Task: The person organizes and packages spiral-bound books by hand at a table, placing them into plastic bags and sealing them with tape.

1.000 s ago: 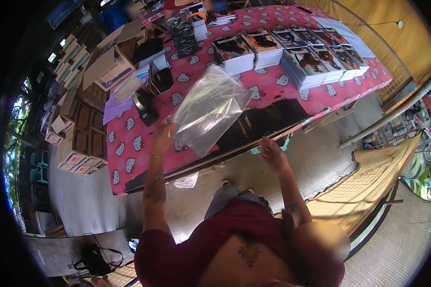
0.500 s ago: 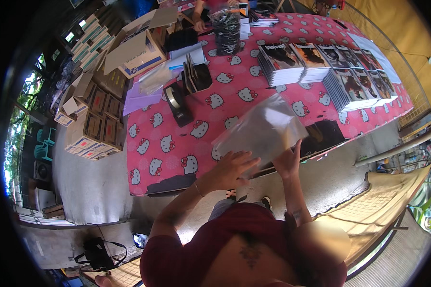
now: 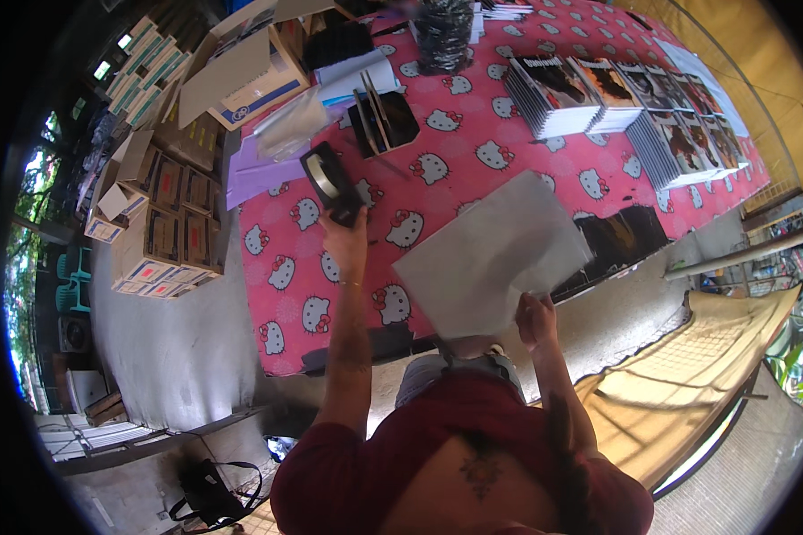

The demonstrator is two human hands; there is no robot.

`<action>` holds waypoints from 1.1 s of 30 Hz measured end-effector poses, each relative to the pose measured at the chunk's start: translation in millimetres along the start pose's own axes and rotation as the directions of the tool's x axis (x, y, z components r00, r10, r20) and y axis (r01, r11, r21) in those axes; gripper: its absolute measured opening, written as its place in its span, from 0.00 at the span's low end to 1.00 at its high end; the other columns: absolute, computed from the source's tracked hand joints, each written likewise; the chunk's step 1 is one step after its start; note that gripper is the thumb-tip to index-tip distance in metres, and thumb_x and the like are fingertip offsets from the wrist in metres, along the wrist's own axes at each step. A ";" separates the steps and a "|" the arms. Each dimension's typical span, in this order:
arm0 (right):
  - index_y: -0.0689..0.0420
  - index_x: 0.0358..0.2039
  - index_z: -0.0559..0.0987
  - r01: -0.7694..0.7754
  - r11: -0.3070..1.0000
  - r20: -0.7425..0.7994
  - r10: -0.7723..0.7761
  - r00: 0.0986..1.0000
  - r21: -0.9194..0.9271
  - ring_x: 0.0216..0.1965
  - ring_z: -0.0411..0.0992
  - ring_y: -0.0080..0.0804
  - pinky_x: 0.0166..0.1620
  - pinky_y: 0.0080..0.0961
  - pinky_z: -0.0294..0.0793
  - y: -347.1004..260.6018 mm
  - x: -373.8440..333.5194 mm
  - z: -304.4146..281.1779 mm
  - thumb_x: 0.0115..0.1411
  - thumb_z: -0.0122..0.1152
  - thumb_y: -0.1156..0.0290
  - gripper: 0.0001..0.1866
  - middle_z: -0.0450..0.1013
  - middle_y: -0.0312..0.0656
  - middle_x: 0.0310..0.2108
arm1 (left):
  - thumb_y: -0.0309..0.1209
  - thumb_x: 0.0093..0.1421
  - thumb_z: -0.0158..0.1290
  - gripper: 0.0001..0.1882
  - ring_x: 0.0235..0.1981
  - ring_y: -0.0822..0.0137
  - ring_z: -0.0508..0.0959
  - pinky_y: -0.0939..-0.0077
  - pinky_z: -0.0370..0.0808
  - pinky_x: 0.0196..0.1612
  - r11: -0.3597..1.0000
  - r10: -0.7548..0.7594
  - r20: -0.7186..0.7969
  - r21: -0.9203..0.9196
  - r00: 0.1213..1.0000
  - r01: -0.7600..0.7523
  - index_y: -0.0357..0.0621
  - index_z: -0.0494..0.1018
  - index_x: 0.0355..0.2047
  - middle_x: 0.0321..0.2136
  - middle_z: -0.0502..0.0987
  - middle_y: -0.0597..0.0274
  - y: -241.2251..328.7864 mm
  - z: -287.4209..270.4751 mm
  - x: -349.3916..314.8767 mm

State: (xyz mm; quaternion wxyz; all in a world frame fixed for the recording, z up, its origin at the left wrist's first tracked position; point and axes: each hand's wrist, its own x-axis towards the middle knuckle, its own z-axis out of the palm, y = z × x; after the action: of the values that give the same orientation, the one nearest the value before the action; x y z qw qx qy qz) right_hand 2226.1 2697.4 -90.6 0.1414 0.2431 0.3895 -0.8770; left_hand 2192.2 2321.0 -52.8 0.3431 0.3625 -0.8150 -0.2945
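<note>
My left hand (image 3: 346, 242) reaches out to the near end of a black tape dispenser (image 3: 321, 174) that carries a roll of clear tape. Its fingers are closed at that end; whether they pinch the tape itself is too small to tell. Closed on the near corner of a clear plastic sleeve (image 3: 491, 245) is my right hand (image 3: 536, 321). The sleeve lies spread flat, slightly tilted, over the table's front edge, and looks greyish and see-through.
Stacked magazines (image 3: 553, 94) stand on the pink patterned table (image 3: 446, 214) at the far right. Behind the dispenser are a black holder (image 3: 400, 125), plastic packs (image 3: 290, 125) and an open carton (image 3: 259, 80). A black-wrapped bundle (image 3: 444, 40) stands at the back. Boxes (image 3: 165, 227) are piled left.
My left hand has left the sleeve and moved forward and left to the tape dispenser. My right hand has shifted to the sleeve's near corner, and the sleeve lies flatter. The view has shifted slightly.
</note>
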 end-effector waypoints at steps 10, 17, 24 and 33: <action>0.49 0.62 0.67 -0.170 0.978 0.217 0.140 0.966 0.123 0.53 0.68 0.36 0.54 0.45 0.68 -11.0 -23.7 -21.9 0.68 0.45 0.44 0.29 0.69 0.39 0.55 | 0.37 0.54 0.64 0.25 0.44 0.49 0.78 0.60 0.75 0.50 0.691 0.720 0.615 -0.595 0.321 -0.409 0.36 0.74 0.49 0.42 0.77 0.48 123.9 -18.4 -191.0; 0.46 0.64 0.65 -0.201 0.959 0.341 0.124 0.932 0.200 0.52 0.68 0.35 0.53 0.44 0.69 -11.9 -25.8 -31.0 0.67 0.42 0.37 0.33 0.70 0.38 0.53 | 0.36 0.53 0.63 0.23 0.42 0.50 0.78 0.58 0.75 0.47 0.694 0.685 0.685 -0.511 0.248 -0.508 0.43 0.73 0.49 0.42 0.78 0.53 99.9 10.4 -223.7; 0.45 0.65 0.63 -0.196 0.967 0.412 0.115 0.904 0.162 0.56 0.66 0.34 0.58 0.43 0.63 -9.8 -26.7 -36.4 0.68 0.39 0.37 0.33 0.68 0.37 0.56 | 0.30 0.55 0.58 0.14 0.40 0.50 0.78 0.58 0.75 0.42 0.738 0.640 0.671 -0.399 0.375 -0.545 0.45 0.76 0.43 0.39 0.79 0.56 138.4 -7.2 -236.9; 0.47 0.67 0.60 -0.172 0.981 0.081 0.180 0.980 -0.092 0.61 0.61 0.32 0.62 0.43 0.56 -22.0 -29.2 -33.2 0.67 0.50 0.47 0.32 0.66 0.37 0.60 | 0.34 0.54 0.60 0.14 0.38 0.50 0.75 0.55 0.73 0.41 0.680 0.671 0.639 -0.330 0.376 -0.655 0.48 0.74 0.40 0.38 0.74 0.57 128.9 2.1 -248.2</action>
State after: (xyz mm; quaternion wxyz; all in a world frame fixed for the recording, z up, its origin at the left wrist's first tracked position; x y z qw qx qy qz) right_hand 2251.5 2738.5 -80.6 0.2458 0.2313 0.3964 -0.8538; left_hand 2265.0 2591.0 -45.9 0.0881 -0.1439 -0.9516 -0.2569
